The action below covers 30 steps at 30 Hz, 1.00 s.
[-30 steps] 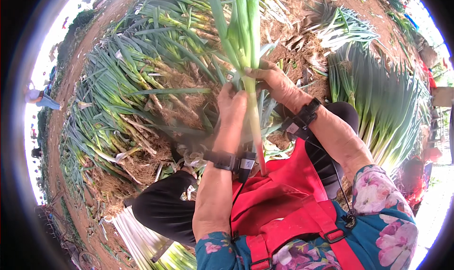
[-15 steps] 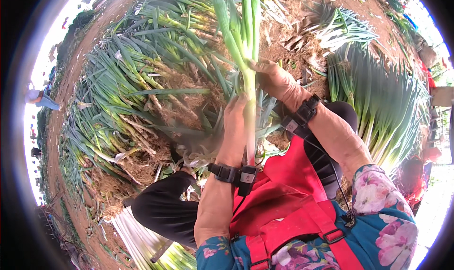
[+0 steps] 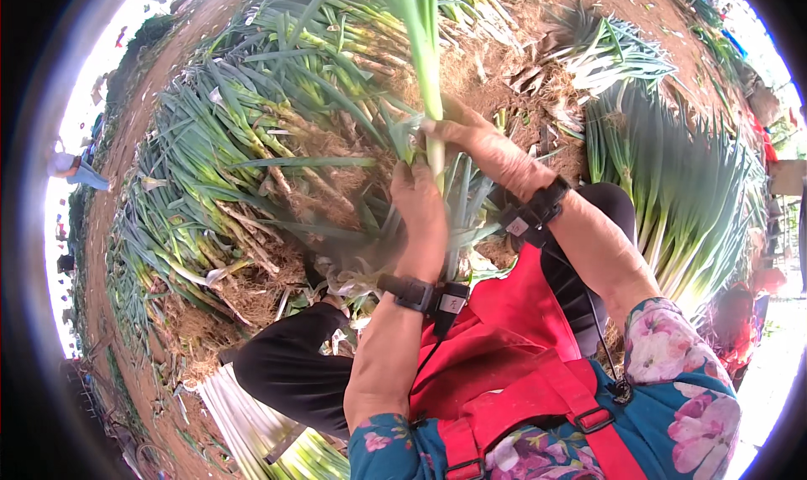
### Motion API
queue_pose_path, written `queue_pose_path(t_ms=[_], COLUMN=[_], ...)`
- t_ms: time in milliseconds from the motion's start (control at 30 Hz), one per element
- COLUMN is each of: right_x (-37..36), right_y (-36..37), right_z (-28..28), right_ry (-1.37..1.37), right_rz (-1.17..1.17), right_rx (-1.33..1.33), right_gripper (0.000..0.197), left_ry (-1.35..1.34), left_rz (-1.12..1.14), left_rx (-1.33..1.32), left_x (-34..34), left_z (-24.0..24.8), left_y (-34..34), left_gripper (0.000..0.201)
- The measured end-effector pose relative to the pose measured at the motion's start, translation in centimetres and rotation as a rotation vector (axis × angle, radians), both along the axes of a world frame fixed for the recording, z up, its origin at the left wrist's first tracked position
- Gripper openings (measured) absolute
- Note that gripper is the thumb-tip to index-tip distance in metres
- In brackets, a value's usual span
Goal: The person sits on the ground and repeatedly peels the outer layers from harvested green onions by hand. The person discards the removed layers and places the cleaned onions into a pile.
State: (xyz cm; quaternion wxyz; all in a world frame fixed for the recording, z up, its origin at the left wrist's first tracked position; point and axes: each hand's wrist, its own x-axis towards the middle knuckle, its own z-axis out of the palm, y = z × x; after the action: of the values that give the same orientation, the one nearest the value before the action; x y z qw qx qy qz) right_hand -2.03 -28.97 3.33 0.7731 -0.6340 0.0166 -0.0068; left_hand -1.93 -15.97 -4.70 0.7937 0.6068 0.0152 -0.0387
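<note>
A long green onion [image 3: 428, 76] stands upright in front of me, green at the top and pale lower down. My right hand [image 3: 481, 144] is closed round its pale stem, thumb across the front. Just below, my left hand [image 3: 419, 198] has its fingers pressed together against the lower stem. A pale, loose outer leaf [image 3: 403, 134] sticks out beside the stem, between the two hands. My left wrist and fingers partly hide the stem's lower end, so I cannot tell whether the left fingers pinch the leaf too.
Heaps of untrimmed green onions [image 3: 197, 160] with brown roots lie at left and far ahead. Cleaner green onions [image 3: 672, 177] are laid out at right, with a small pile [image 3: 609, 55] beyond. White stems [image 3: 252, 421] lie by my left knee. A red apron [image 3: 496, 337] covers my lap.
The green onion has moved slightly left and up with my right hand. My left hand has turned a little and sits closer under the right; the loose leaf now shows beside the stem.
</note>
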Motion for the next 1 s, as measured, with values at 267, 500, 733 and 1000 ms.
queue_pose_path(t_ms=[267,500,733,1000], right_x=[0.2,-0.2,-2.1,-1.4], right_y=[-0.7,-0.6,-1.6,-1.8], right_z=[-1.5,-1.5,1.6,2.4], right_ry=[0.006,-0.063,-0.090,-0.269], right_rz=[-0.127,0.071,0.028,0.050], right_rx=[0.057,0.456,0.488,0.515], right_gripper=[0.038,0.050,0.058,0.062], left_ry=[0.290,0.604,0.754,0.633], left_rz=[-0.121,-0.169,-0.051,-0.312], left_rx=[-0.126,-0.334,-0.805,-1.087], left_x=[-0.9,0.2,-0.9,1.9], left_z=[0.5,-0.5,4.6,-6.5], left_y=[-1.5,-0.4,-0.7,2.6], left_gripper=[0.027,0.025,0.024,0.015])
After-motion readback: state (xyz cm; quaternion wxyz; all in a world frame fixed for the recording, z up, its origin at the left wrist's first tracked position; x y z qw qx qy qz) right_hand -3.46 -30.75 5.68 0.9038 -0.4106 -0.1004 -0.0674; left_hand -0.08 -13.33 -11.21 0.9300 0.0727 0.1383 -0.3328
